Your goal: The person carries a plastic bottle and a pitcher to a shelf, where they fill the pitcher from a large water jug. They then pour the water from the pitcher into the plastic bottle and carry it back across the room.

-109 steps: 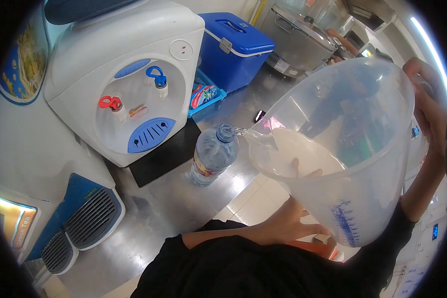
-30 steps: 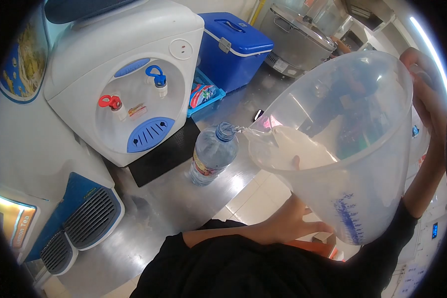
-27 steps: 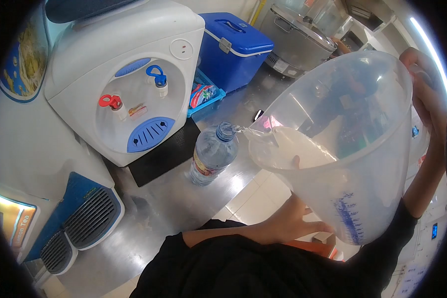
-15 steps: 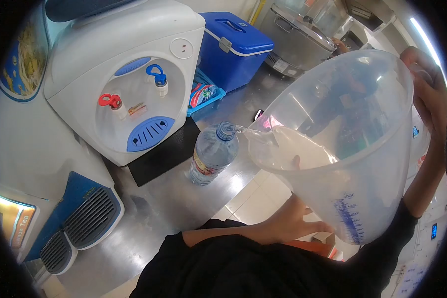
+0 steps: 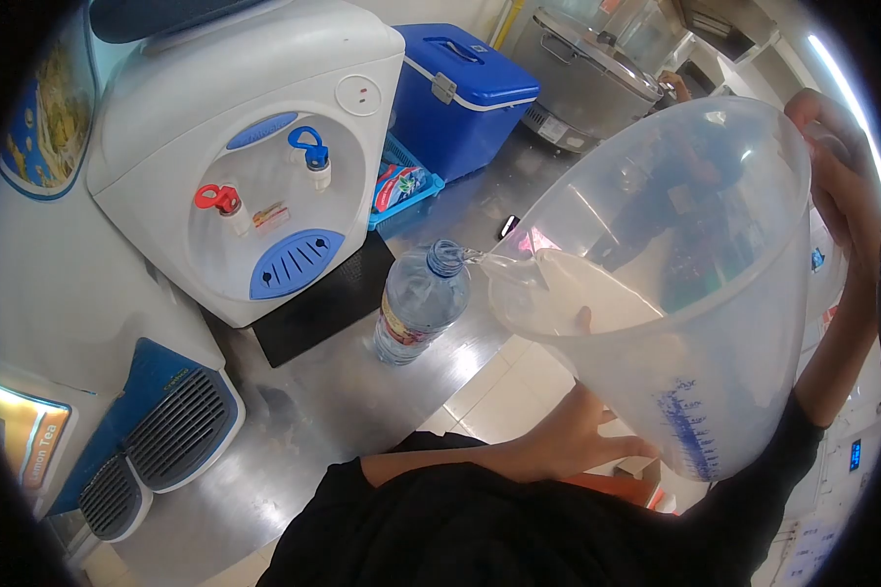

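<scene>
A large translucent plastic measuring jug (image 5: 744, 342) with blue scale markings is tilted to the left. My right hand (image 5: 842, 176) grips it at the handle, on the far right. Beneath its body, my left hand (image 5: 587, 435) holds it, with a finger showing through the wall. Clear water runs from the spout in a thin stream to the mouth of a plastic bottle (image 5: 426, 303). That bottle stands upright and uncapped on the steel counter (image 5: 333, 406), touched by neither hand.
Left of the bottle stands a white water dispenser (image 5: 255, 108) with red and blue taps. A drink machine (image 5: 98, 323) is at far left. Behind are a blue cooler box (image 5: 465, 88), a blue basket (image 5: 411, 207) with packets, a phone-like object (image 5: 509, 227) and a large steel pot (image 5: 578, 78).
Water keeps running from the jug into the bottle. The jug and both hands have barely shifted, and the bottle stands in the same spot.
</scene>
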Action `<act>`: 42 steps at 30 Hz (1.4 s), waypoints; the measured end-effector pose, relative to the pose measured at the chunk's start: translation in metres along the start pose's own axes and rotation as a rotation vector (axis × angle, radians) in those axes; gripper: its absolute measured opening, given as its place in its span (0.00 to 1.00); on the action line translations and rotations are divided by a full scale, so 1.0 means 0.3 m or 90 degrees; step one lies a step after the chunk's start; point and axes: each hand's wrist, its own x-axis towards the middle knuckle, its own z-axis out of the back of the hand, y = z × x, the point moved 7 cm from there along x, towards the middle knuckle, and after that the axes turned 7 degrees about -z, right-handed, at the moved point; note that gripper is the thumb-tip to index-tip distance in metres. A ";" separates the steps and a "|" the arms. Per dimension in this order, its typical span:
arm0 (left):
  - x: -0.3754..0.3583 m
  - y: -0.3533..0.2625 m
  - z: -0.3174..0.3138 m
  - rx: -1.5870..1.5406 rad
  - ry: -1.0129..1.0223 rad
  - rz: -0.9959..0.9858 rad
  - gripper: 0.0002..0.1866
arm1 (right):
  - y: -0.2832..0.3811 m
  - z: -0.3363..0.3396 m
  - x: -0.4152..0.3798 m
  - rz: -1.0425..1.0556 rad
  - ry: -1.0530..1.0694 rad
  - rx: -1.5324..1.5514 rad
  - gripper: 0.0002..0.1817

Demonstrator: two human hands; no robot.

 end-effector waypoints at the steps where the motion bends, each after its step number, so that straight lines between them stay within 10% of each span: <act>1: 0.000 -0.003 -0.001 -0.005 0.000 -0.008 0.38 | 0.008 0.001 -0.005 0.000 0.000 0.000 0.11; 23: -0.001 0.007 -0.006 -0.008 0.011 0.010 0.42 | 0.000 0.001 -0.003 -0.089 0.040 0.012 0.07; 32: -0.004 -0.011 0.013 0.009 -0.065 -0.069 0.28 | -0.006 0.008 0.002 -0.055 0.042 0.033 0.06; 42: 0.007 -0.005 0.002 -0.001 -0.009 -0.029 0.40 | -0.005 0.014 0.007 -0.047 0.046 0.017 0.09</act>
